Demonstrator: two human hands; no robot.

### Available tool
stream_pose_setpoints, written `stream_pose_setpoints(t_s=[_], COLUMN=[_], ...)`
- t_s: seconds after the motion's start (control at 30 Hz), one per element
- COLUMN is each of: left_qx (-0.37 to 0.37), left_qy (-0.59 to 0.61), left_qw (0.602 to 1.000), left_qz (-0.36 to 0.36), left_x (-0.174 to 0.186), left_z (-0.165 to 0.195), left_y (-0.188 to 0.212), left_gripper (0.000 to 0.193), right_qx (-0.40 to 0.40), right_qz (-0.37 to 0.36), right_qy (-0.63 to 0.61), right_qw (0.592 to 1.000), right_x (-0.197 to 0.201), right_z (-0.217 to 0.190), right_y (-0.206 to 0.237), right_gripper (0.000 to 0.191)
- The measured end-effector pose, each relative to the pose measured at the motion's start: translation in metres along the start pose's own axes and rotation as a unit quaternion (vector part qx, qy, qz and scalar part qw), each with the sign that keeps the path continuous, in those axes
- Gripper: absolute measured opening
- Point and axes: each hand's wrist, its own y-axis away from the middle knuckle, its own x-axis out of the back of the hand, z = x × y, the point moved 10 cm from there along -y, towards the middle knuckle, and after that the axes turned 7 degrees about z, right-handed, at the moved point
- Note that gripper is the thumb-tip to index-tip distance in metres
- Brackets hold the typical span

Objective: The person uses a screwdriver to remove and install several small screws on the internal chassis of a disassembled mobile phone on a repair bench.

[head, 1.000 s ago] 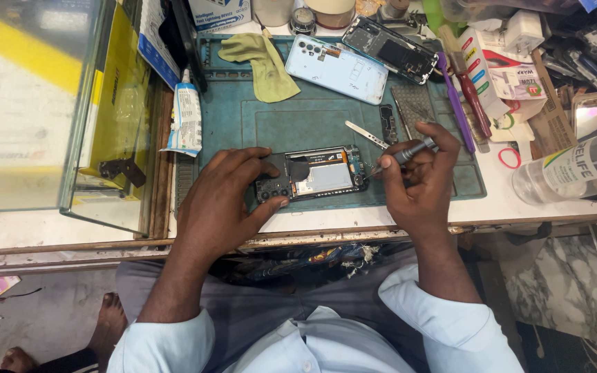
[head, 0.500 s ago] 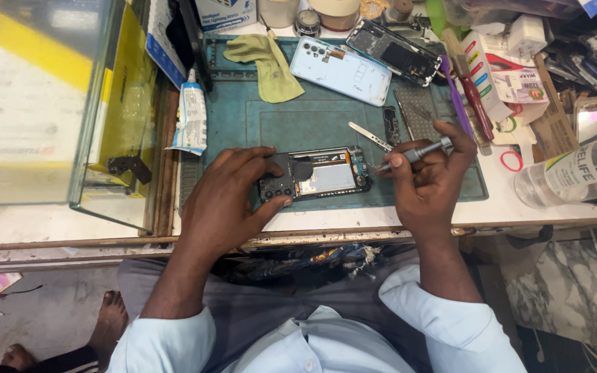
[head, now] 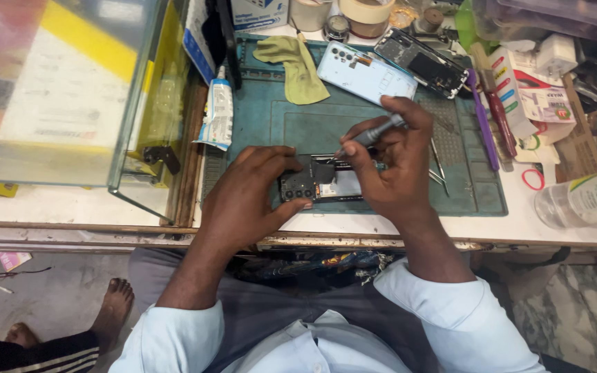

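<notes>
**Opened phone under two hands on a crowded repair mat**

On the teal work mat point(head: 271, 117), close to the near edge of the bench, lies an opened phone point(head: 326, 185) with its back off and its inner parts showing. The left hand point(head: 250, 197) curls around the phone's left end, fingers closed on its edge and pressing it flat. The right hand point(head: 395, 169) arches over the phone's right half, pinching a slim grey screwdriver point(head: 373, 132) between thumb and fingertips; the tool slants down to the left and its tip meets the upper edge of the phone (the exact contact spot is too small to make out). That hand hides most of the phone's right side.

Metal tweezers point(head: 437, 166) rest on the mat just beside the right hand. Farther back lie a light blue phone back cover point(head: 364, 72), a second stripped phone point(head: 423, 62) and a yellow-green cloth point(head: 298, 65), all well apart from the work. A white glue tube point(head: 217, 114) sits at the mat's left border, next to a glass display case point(head: 70, 97). A purple tool point(head: 484, 124) lies along the mat's right side, a clear plastic bottle point(head: 585, 200) lies on its side at the bench's right end, and tape rolls point(head: 364, 14) stand at the back.
</notes>
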Motion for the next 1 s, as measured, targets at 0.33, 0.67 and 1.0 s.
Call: stream_pose_setpoints(t_s=[0.33,0.67,1.0], left_qx=[-0.019,-0.015,-0.001], left_qy=[0.008,0.004,-0.005], left_qw=[1.0,1.0,1.0], left_qz=[0.012,0.012,0.004], left_x=[0.001,0.001,-0.001], left_z=[0.0,0.0,-0.002], left_y=[0.0,0.0,-0.001], left_gripper=[0.053,0.054,0.055], right_qx=[-0.018,-0.024,-0.021], right_qz=[-0.069,-0.088,-0.098], right_qy=[0.05,0.04,0.038], right_qw=[0.996,0.995,0.994], right_x=[-0.027,-0.031,-0.035], right_z=[0.007,0.011,0.01], right_y=[0.001,0.004,0.004], right_gripper=[0.063,0.062,0.06])
